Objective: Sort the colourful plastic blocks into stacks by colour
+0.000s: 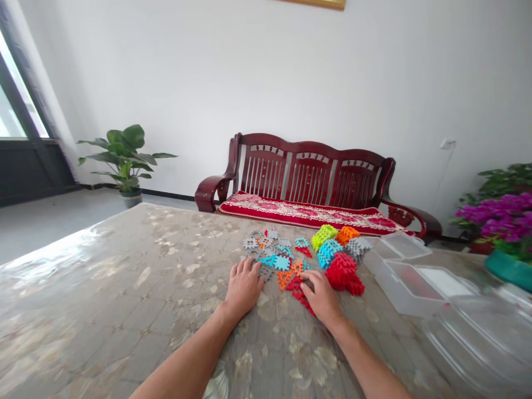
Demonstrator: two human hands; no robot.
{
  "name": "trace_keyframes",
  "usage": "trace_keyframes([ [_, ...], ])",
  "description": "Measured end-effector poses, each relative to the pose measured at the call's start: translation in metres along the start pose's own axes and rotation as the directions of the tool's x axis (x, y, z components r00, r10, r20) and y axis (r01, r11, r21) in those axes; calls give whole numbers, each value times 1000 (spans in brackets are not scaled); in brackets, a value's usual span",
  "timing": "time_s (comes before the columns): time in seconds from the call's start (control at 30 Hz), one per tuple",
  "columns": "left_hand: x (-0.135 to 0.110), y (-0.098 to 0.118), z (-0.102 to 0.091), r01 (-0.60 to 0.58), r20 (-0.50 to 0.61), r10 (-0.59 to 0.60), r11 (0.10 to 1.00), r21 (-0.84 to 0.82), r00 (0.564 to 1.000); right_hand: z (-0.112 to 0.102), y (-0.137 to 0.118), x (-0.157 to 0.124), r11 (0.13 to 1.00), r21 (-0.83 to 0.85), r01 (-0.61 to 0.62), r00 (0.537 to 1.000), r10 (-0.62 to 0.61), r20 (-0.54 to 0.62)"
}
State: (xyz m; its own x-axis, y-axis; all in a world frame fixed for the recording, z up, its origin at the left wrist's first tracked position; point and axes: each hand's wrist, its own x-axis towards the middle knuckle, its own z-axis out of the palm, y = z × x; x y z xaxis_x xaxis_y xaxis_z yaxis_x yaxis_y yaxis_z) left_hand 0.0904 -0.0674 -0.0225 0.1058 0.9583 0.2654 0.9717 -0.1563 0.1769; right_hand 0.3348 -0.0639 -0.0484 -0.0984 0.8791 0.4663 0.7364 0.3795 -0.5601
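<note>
Table | left hand flat | right hand on red pieces

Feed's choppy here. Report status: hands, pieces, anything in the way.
Left hand flat on table, open, by grey piece. Right hand on loose red pieces, grip unclear. Coloured stacks just beyond; clear boxes off right.

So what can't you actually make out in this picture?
Head view, the only one:
- Red pieces under the right hand: the hand covers them, so whether its fingers pinch one is unclear.
- Small grey pieces at the far end of the pile: too small to tell their shapes.
- Clear box: a reddish smear inside, blurred by its wall.
- Gold frame on the wall: cut off by the top edge.
</note>
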Motion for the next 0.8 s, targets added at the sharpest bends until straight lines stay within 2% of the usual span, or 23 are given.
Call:
trace_keyframes([
  [0.4,1,6,-7,8,-18,-9,999,-32,1000,-6,-5,3,991,-103,81,995,-75,58],
  [0.63,9,3,-12,76,6,-75,994,-84,997,-7,-3,2,985,-127,113,993,-106,55],
  [0.8,15,-3,-13,193,24,-191,967,-166,981,-7,-8,-2,976,-180,126,992,-126,9],
])
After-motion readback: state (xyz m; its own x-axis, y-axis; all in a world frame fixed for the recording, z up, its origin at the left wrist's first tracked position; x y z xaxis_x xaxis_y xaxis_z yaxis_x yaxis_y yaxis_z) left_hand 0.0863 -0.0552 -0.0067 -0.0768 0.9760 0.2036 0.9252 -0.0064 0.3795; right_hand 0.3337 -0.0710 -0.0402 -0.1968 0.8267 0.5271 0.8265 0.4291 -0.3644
